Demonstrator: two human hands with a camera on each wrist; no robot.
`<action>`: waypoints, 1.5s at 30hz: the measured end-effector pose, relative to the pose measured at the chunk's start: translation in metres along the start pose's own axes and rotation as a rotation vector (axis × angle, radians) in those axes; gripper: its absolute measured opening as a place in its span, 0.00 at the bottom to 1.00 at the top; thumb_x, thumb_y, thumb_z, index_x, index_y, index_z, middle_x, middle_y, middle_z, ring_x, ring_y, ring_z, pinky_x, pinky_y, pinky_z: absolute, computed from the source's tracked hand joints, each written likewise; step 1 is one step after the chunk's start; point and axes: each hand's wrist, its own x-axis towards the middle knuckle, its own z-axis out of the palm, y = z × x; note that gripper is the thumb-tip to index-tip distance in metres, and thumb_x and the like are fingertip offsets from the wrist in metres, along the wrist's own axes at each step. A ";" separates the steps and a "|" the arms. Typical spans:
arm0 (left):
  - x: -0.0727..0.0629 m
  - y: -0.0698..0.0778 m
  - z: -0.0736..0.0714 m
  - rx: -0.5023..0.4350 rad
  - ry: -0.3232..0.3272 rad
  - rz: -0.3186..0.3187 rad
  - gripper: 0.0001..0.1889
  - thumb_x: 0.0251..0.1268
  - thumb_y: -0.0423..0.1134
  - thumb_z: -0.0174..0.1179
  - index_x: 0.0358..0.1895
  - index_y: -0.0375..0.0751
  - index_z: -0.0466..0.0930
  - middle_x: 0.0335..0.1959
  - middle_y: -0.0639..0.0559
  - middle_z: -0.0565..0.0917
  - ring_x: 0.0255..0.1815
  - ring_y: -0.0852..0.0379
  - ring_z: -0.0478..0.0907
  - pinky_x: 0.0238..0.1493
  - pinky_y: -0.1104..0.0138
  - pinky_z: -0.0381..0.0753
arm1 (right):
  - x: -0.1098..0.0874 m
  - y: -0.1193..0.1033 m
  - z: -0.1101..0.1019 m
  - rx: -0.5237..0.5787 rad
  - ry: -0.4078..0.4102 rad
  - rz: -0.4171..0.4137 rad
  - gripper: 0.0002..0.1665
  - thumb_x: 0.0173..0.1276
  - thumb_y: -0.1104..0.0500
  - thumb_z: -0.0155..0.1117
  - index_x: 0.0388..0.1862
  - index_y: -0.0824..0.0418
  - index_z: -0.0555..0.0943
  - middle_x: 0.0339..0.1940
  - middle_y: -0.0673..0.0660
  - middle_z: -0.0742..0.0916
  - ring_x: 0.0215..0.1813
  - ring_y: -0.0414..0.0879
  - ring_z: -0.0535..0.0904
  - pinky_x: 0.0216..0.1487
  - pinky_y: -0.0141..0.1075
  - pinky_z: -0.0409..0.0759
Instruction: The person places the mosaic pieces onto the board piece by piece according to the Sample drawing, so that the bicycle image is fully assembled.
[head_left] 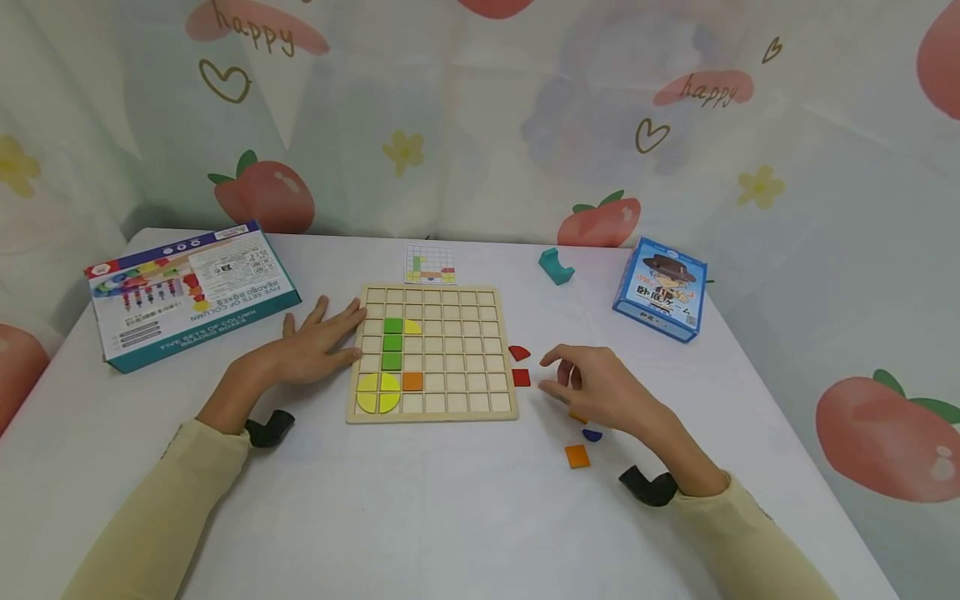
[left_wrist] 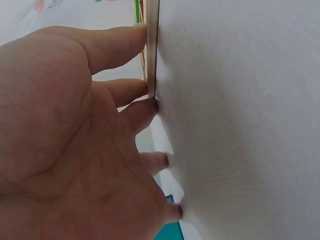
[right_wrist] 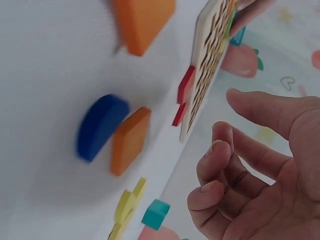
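Observation:
My left hand (head_left: 311, 343) lies with spread fingers against the left edge of a wooden grid board (head_left: 435, 418); the left wrist view has its thumb and fingertips touching the rim. The board bears green squares (head_left: 392, 342), yellow quarter-circle tiles (head_left: 378, 393) and an orange square (head_left: 412, 381). My right hand (head_left: 600, 385) hovers right of the board, fingers loosely bent, thumb apart, holding nothing. Nearest it are a red quarter circle (head_left: 518, 353), a red square (head_left: 521, 377), a blue half-round tile (right_wrist: 102, 127) and orange squares (right_wrist: 131, 141). Yellow tiles (right_wrist: 127, 202) show only in the right wrist view.
A small pattern card (head_left: 431, 264) lies behind the board. A teal curved piece (head_left: 556, 267) and a blue box (head_left: 662, 289) stand at the back right. To the left lies a large box (head_left: 195, 292). A printed curtain hangs behind the table.

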 end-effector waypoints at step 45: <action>0.001 0.000 0.000 -0.014 -0.008 -0.007 0.40 0.84 0.52 0.51 0.88 0.47 0.45 0.91 0.43 0.41 0.88 0.28 0.22 0.75 0.21 0.18 | -0.047 0.047 0.012 -0.025 0.001 0.083 0.15 0.68 0.53 0.78 0.49 0.57 0.87 0.31 0.48 0.83 0.36 0.42 0.74 0.33 0.28 0.74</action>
